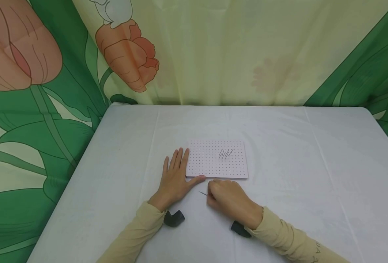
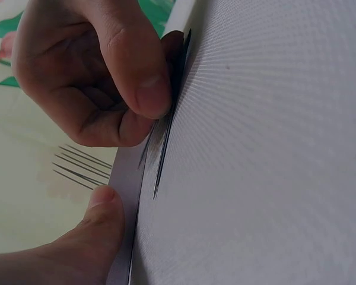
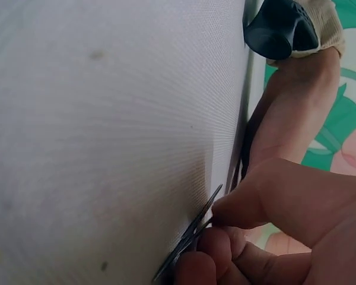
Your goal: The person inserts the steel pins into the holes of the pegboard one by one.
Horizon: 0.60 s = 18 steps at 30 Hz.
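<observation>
A white pegboard (image 1: 203,160) dotted with small holes lies on the table. Several thin needles (image 1: 225,153) stand slanted in its right half. My left hand (image 1: 175,179) rests flat at the board's left side, fingers spread, with the thumb along the near edge. Just in front of that edge, my right hand (image 1: 230,197) has its fingers curled and pinches a thin needle (image 2: 145,151) between thumb and fingers. Dark needles (image 2: 160,172) lie on the cloth close under those fingers; the right wrist view shows dark needles (image 3: 193,228) there too, partly hidden by the hand.
A white cloth covers the table (image 1: 296,157). Black wrist mounts (image 1: 174,219) sit at both cuffs, close over the cloth. Behind the table hangs a patterned curtain (image 1: 213,51) with a carrot and large leaves.
</observation>
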Each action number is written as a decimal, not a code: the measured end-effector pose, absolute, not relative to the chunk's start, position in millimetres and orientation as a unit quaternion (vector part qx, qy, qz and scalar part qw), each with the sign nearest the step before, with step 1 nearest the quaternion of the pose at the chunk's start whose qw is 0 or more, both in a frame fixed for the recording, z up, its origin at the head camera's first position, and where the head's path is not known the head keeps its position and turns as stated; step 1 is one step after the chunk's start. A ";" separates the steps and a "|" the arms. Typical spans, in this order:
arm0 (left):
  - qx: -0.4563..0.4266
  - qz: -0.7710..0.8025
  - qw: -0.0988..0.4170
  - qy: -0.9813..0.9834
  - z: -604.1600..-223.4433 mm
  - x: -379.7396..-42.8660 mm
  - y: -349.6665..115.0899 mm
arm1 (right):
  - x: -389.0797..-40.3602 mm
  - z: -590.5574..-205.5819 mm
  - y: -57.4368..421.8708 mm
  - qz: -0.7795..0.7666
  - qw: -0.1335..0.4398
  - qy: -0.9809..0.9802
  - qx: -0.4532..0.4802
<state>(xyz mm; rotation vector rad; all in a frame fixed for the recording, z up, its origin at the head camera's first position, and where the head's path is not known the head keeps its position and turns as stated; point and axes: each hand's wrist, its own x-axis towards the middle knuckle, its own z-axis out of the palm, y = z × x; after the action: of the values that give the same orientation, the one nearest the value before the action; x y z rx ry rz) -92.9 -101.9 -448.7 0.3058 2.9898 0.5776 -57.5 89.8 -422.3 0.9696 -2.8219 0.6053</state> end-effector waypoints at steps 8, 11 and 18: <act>0.099 0.188 0.042 0.976 -447.7 -93.0 -101.9 | -59.3 -422.5 91.3 0.200 0.071 -0.922 0.326; 0.099 0.189 0.042 0.976 -447.3 -93.0 -101.8 | -60.3 -421.9 91.8 0.216 0.072 -0.918 0.325; 0.099 0.191 0.043 0.976 -446.9 -92.9 -102.1 | -61.6 -417.1 94.0 0.261 0.050 -0.912 0.313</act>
<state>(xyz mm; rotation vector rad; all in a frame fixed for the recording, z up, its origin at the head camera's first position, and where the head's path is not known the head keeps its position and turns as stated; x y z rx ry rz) -92.9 -102.1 -446.9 0.3043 2.9841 0.5828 -61.6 94.0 -417.1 0.9540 -2.7765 0.7960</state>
